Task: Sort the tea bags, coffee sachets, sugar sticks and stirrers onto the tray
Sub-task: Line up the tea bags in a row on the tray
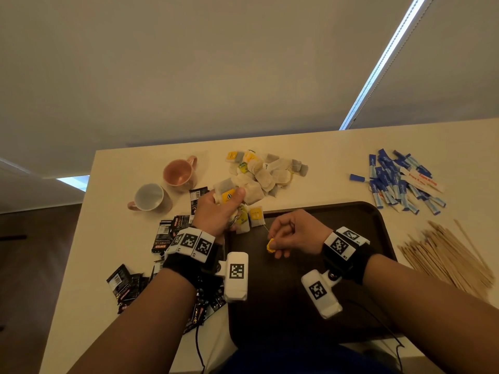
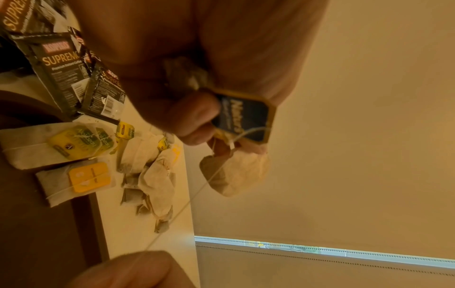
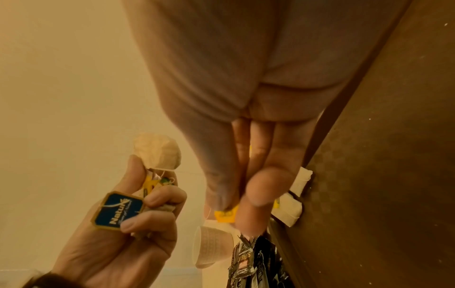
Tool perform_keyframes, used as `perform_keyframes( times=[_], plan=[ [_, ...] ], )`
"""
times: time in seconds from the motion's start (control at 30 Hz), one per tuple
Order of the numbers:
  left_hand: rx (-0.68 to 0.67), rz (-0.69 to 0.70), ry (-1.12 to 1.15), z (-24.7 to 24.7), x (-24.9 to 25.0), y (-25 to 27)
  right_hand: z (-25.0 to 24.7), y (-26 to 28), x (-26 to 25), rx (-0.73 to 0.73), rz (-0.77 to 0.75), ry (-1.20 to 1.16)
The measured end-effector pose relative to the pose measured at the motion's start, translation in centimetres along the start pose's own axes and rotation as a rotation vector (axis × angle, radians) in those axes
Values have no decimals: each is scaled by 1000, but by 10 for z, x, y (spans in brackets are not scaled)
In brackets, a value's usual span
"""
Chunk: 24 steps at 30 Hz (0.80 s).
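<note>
Tea bags (image 1: 229,197), a small bunch of them, sit clutched in the person's left hand (image 1: 216,209) above the far left corner of the dark tray (image 1: 351,265), fingers (image 3: 157,196) curled round the bags and a blue paper tag (image 3: 118,211). Nearer the camera, the right hand (image 1: 293,233) hovers over the tray, its thumb and forefinger pinching a small yellow tag (image 1: 270,245); a thin string (image 2: 197,193) runs from it toward the bunch in the left hand (where exactly it ends cannot be made out). Two more tea bags (image 1: 251,218) lie across the tray's far left edge, just beside the left hand. Black coffee sachets (image 1: 167,236) are strewn on the tabletop (image 1: 324,147) left of the tray, partly under the left forearm. Wooden stirrers (image 1: 445,255) lie fanned out to the tray's right. Farther back, a loose heap of tea bags (image 1: 267,171) occupies the middle of the tabletop, with blue sugar sticks (image 1: 397,179) piled to the right. Two mugs, one pink (image 1: 179,172) and one with a pale interior (image 1: 148,197), lie on their sides at the far left.
</note>
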<state>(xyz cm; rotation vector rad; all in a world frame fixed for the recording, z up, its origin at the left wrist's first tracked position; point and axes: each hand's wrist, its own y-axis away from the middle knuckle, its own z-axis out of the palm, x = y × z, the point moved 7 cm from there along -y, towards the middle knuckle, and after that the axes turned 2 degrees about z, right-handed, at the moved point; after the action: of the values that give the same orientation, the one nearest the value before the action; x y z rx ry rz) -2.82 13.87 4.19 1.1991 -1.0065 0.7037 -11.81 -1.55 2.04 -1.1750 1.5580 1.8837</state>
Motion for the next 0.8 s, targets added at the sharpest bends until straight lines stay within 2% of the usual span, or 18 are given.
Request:
perform_keyframes(
  times=[0.2, 0.4, 0.67, 0.8],
  plan=[
    [3, 17, -15, -1, -2, -3, -2, 5, 3, -8, -14, -10],
    [33, 40, -37, -8, -6, -11, 6, 10, -2, -111, -16, 28],
    [17, 56, -62, -1, 1, -6, 4, -1, 7, -3, 20, 107],
    [-60, 52, -13, 12, 9, 3, -6, -10, 6, 175, -5, 214]
  ],
)
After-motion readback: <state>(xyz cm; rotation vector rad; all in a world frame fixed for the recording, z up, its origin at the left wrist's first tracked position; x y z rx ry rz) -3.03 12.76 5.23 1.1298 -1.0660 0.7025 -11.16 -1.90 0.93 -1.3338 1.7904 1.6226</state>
